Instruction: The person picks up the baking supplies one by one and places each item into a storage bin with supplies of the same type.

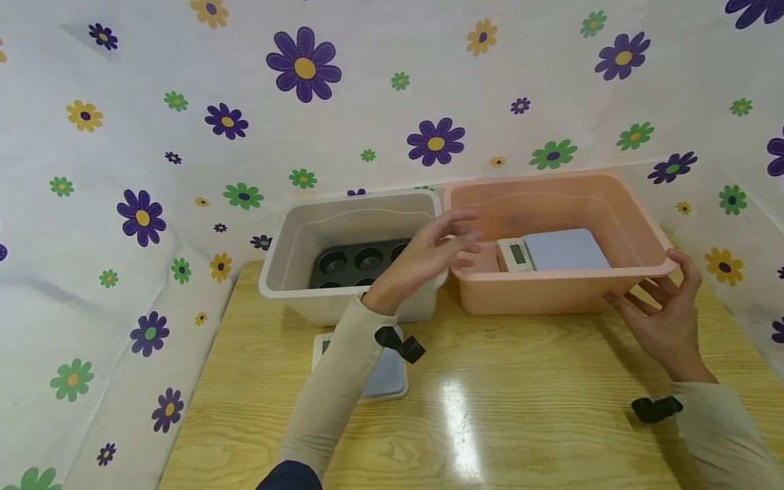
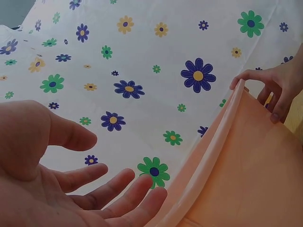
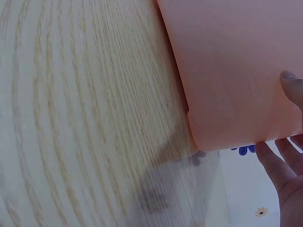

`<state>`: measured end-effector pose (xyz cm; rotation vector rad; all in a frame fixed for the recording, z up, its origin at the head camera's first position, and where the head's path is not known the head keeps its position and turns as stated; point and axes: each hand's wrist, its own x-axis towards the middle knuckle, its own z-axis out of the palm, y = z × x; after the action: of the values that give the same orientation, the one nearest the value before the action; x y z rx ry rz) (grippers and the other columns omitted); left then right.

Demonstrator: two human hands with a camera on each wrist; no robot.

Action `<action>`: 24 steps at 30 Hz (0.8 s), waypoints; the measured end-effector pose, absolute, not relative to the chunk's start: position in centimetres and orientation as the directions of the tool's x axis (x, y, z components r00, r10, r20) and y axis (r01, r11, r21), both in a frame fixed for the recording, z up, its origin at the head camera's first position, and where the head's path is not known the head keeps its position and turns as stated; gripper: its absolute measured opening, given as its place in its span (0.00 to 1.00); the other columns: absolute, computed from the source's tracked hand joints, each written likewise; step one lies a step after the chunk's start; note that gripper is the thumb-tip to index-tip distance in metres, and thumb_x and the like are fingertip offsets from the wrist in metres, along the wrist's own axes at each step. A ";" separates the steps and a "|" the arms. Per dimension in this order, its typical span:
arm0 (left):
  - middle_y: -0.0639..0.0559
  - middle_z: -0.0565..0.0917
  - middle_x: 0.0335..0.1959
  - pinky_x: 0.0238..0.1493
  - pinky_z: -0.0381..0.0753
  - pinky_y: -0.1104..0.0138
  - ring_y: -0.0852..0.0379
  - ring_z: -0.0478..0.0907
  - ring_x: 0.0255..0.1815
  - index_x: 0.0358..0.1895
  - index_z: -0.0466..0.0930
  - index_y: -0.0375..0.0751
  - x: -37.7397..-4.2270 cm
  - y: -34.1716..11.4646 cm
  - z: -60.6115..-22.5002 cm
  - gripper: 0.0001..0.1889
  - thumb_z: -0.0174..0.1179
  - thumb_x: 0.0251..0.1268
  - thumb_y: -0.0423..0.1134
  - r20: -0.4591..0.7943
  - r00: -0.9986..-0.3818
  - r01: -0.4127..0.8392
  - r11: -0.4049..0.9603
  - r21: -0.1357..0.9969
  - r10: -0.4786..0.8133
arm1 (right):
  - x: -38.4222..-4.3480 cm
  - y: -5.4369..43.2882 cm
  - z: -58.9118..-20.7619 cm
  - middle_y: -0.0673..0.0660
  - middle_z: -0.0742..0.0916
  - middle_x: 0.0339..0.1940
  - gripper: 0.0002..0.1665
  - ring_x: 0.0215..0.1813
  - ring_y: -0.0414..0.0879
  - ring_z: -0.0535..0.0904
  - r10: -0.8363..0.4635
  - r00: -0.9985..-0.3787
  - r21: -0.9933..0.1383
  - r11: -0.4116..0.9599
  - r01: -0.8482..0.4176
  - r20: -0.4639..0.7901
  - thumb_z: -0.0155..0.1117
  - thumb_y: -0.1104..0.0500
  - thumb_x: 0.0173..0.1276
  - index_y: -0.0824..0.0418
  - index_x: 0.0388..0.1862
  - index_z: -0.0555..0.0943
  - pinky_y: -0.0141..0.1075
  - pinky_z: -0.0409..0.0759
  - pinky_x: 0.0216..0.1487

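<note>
My right hand [image 1: 667, 323] grips the front right corner of a pink plastic bin [image 1: 539, 294], fingers bent round its rim and side. Inside that bin lies a kitchen scale [image 1: 566, 250] with a pale blue top and a small display. My left hand [image 1: 416, 262] hovers over the adjoining rims of the pink bin and a white bin [image 1: 312, 307]. Its fingers are spread and loosely bent, with nothing in them. A dark muffin pan [image 1: 351, 257] sits in the white bin, partly hidden by the left hand and the front wall.
Another kitchen scale [image 1: 392, 374] lies on the wooden table [image 1: 490, 401] before the white bin, partly covered by my left forearm. Both bins stand side by side near a flower-patterned sheet [image 1: 367, 116] behind them.
</note>
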<state>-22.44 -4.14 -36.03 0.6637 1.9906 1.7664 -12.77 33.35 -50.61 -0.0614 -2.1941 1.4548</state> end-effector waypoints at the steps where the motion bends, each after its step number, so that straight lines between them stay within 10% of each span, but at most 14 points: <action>1: 0.36 0.80 0.70 0.64 0.90 0.55 0.39 0.84 0.66 0.82 0.69 0.44 -22.4 -4.3 -36.0 0.25 0.55 0.88 0.39 0.021 -0.810 0.090 0.089 0.992 0.586 | -12.8 33.3 -50.6 0.44 0.78 0.73 0.67 0.62 0.25 0.81 0.305 -0.872 -0.872 0.430 -0.232 0.383 0.74 0.82 0.61 0.47 0.88 0.51 0.17 0.80 0.55; 24: 0.31 0.81 0.68 0.65 0.89 0.57 0.32 0.83 0.66 0.78 0.72 0.39 -19.3 -7.7 -37.3 0.22 0.53 0.87 0.33 0.063 -0.809 0.110 0.044 0.993 0.585 | -12.9 33.4 -50.6 0.49 0.79 0.74 0.65 0.64 0.28 0.84 0.276 -0.864 -0.872 0.385 -0.302 0.421 0.69 0.87 0.59 0.52 0.87 0.52 0.20 0.81 0.58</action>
<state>-19.29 -7.74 -37.26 0.7009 1.9695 1.8189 -12.93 33.36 -50.64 0.0228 -2.1399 1.5018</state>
